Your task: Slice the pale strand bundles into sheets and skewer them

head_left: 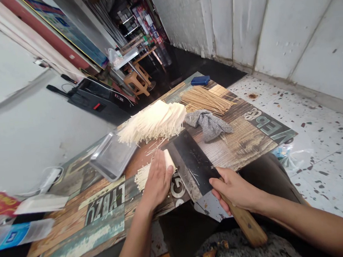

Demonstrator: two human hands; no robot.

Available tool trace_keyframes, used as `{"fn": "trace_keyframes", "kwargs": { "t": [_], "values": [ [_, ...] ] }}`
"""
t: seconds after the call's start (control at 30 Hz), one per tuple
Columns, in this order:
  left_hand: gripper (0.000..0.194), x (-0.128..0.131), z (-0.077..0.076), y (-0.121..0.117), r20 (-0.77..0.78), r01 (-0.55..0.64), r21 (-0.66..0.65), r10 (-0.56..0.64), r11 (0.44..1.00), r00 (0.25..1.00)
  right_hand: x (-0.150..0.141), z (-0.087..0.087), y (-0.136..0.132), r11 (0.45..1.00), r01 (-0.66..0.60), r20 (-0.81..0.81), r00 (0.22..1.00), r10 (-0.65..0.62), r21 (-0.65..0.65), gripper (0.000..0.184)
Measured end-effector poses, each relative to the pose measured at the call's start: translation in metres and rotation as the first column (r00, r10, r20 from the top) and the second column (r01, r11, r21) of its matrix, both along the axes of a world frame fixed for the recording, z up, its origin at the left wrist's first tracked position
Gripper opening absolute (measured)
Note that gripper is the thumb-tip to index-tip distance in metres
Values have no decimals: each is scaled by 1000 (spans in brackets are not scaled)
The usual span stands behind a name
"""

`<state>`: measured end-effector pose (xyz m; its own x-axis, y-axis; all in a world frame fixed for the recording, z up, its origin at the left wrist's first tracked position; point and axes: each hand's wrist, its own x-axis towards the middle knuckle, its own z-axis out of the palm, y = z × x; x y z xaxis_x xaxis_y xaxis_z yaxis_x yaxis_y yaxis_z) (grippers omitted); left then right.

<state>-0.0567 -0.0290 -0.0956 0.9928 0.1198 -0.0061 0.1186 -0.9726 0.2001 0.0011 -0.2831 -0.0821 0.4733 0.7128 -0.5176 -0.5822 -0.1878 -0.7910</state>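
My right hand [230, 190] is wrapped round the wooden handle of a cleaver [196, 162], its wide dark blade tilted over the table's near edge. The blade's edge is beside the solid pale end of a bunch of enoki mushrooms [142, 176]. My left hand [159, 177] lies on that bunch with fingers stretched out and thumb apart, covering its middle. Thin stems stick out to the left of the hand. Just beyond, a large heap of enoki mushrooms [155, 120] is spread in layers, with loose strands in front of it.
Right of the heap lie a grey cloth [208, 123], many thin wooden skewers [207, 100] and a blue case [200, 80]. A metal tray [111, 157] is on the left. The patterned table [249, 138] also bears a plastic bottle [22, 234] at far left. Stools [136, 83] stand behind.
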Motion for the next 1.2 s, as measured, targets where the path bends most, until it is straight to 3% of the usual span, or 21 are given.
{"fn": "trace_keyframes", "kwargs": {
  "t": [0.63,0.93,1.07,1.2],
  "values": [
    [61,2,-1,-2,29,7,-10,-7,1000,1000,4,-1,8,998,3,45,999,-5,61,17],
    [61,2,-1,-4,53,18,-18,-17,1000,998,-1,0,12,998,-59,108,992,59,-2,20],
    [62,2,-2,-5,60,-8,-24,10,1000,998,3,8,24,995,-89,169,981,94,-37,24],
    [64,3,-5,-6,73,-40,-28,42,999,996,4,13,33,995,-82,119,989,88,-52,25]
  ]
}}
